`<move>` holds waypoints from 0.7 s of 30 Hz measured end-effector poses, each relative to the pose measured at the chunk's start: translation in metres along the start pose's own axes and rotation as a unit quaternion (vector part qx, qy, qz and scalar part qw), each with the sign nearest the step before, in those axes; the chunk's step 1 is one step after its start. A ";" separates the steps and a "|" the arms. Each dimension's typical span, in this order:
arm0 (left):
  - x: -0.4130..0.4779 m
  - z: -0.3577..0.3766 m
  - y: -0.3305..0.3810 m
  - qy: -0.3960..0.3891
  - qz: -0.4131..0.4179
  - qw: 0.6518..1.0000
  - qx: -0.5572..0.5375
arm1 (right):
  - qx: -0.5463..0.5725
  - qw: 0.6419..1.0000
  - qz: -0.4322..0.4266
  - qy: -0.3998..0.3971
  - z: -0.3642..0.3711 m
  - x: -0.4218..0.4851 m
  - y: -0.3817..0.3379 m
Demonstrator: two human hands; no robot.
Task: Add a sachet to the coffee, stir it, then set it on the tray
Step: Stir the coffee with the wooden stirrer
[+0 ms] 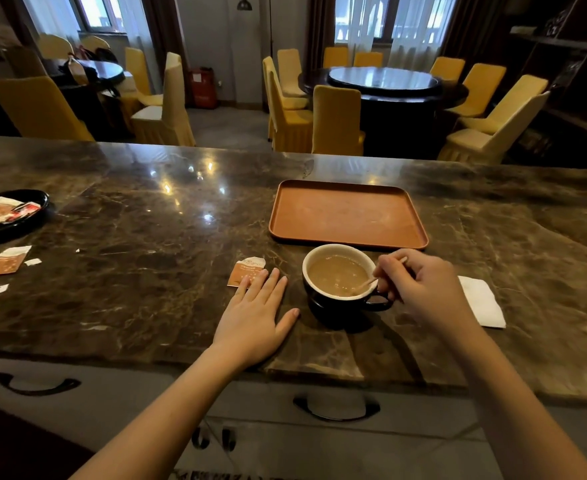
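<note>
A dark cup with a white inside holds light brown coffee and stands on the marble counter just in front of the orange tray. My right hand pinches a thin stirrer whose tip dips into the coffee near the cup's handle. Left of the cup, my left hand lies flat on the counter with its fingers spread, the fingertips on a torn orange sachet.
A white napkin lies right of my right hand. At the far left a black dish holds several sachets, with another torn sachet and paper scraps in front of it. Yellow-covered chairs and round tables stand beyond the counter.
</note>
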State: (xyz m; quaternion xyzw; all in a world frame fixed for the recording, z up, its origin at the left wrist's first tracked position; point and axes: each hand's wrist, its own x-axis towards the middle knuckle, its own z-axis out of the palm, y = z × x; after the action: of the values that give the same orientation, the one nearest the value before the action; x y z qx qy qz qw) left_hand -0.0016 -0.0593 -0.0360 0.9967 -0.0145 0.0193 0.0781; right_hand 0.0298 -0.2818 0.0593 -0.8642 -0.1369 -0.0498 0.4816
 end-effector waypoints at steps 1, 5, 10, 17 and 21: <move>0.000 0.000 0.000 -0.001 -0.001 1.000 -0.001 | -0.019 1.000 -0.008 0.018 -0.002 0.002 0.000; 0.000 0.000 0.000 0.000 -0.007 1.000 -0.001 | -0.033 0.997 -0.021 0.066 0.003 0.007 0.004; 0.000 -0.001 0.000 -0.001 -0.011 1.000 -0.005 | 0.018 1.000 -0.003 0.024 0.022 -0.002 0.005; 0.000 0.001 0.000 0.004 -0.007 1.000 -0.003 | 0.026 0.999 0.003 -0.035 -0.002 -0.003 -0.003; 0.000 0.002 -0.001 0.017 0.000 1.000 0.000 | -0.036 0.999 -0.027 -0.005 -0.008 0.010 -0.004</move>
State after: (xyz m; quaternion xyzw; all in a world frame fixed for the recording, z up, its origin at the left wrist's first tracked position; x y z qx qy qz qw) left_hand -0.0014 -0.0588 -0.0381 0.9962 -0.0132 0.0358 0.0779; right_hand 0.0380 -0.2843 0.0690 -0.8771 -0.1606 -0.0631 0.4482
